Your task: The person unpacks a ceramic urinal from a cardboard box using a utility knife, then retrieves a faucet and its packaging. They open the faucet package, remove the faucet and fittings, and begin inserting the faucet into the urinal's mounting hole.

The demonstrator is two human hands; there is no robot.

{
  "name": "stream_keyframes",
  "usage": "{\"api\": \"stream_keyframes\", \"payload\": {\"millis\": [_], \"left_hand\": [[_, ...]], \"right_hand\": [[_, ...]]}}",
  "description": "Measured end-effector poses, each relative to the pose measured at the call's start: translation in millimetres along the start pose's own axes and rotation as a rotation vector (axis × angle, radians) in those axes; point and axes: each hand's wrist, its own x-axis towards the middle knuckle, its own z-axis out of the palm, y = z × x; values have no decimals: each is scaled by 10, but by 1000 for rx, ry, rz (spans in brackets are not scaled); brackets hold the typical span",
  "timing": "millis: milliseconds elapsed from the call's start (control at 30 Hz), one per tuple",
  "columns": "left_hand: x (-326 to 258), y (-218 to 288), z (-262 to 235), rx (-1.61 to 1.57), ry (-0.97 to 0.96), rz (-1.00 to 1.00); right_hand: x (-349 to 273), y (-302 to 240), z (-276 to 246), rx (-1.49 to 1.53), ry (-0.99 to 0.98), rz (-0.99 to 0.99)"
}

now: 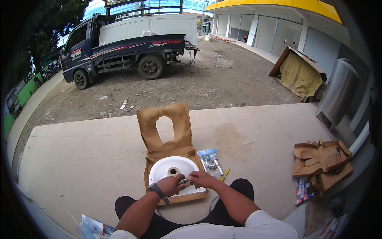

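A white ceramic washbasin (160, 167) lies in a cardboard box (169, 151) in front of my knees. Near its middle is a dark round opening with a tan ring (174, 171) about it. Over the basin's near part, my left hand (171, 185) is closed round a small metal fitting (184, 181). My right hand (201, 179) pinches the other end of that fitting, its fingertips close to those of the left. The exact kind of fitting is too small to tell, and the fingers cover part of it.
Right of the box lie a plastic bag of chrome parts (211, 162) and a yellow-handled tool (225, 174). Torn cardboard (320, 161) and a blue-and-red tube (304, 199) lie farther right. Plastic packaging (95, 226) is at lower left. A dark truck (131, 55) stands beyond the slab.
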Motion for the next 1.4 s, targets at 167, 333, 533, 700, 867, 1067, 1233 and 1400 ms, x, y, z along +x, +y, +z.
{"api": "stream_keyframes", "payload": {"millis": [167, 333, 533, 700, 867, 1067, 1233, 1400], "left_hand": [[3, 14, -20, 6, 50, 4], [13, 21, -30, 9, 18, -30], [13, 0, 10, 5, 52, -2], [30, 7, 19, 10, 43, -5], [30, 20, -2, -21, 19, -13], [17, 49, -25, -24, 16, -9], [18, 60, -23, 49, 41, 0], [17, 54, -21, 25, 32, -11]], "right_hand": [[-26, -41, -18, 134, 34, 66], [-57, -106, -29, -196, -45, -177], [-69, -154, -8, -13, -47, -103], [-50, -124, -22, -7, 25, 165], [-42, -62, -28, 47, 6, -104], [-22, -62, -32, -22, -27, -144], [-37, -46, 3, 57, -22, 38], [-51, -63, 18, 33, 76, -228]]}}
